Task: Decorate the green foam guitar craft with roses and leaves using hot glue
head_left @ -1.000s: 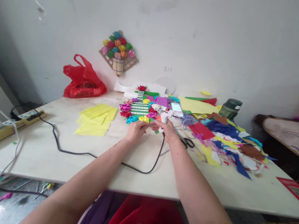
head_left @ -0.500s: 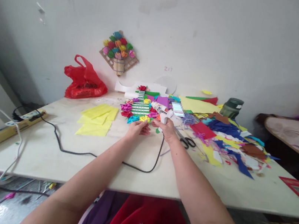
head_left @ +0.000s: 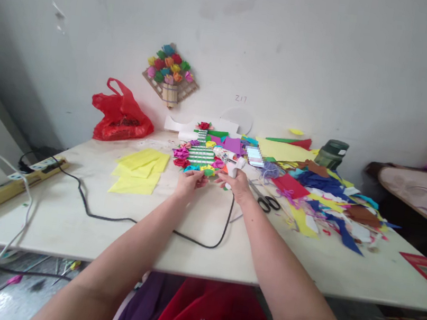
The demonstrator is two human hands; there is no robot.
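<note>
My right hand is wrapped round the white handle of a glue gun, whose nozzle end points left over the craft. From its handle a black cord runs down and across to the left. Closed in a pinch, my left hand has a small green paper piece at its fingertips. Just beyond both hands lies a green-and-white striped craft piece ringed with colourful paper flowers. Black-handled scissors rest to the right of my right hand.
Yellow paper sheets lie on the left, near a red plastic bag and a power strip. Coloured paper scraps and a dark green jar occupy the right. A flower decoration is on the wall.
My left hand has shifted slightly left, and the green paper piece now shows at its fingertips. The glue gun has tipped a little lower and left in my right hand.
</note>
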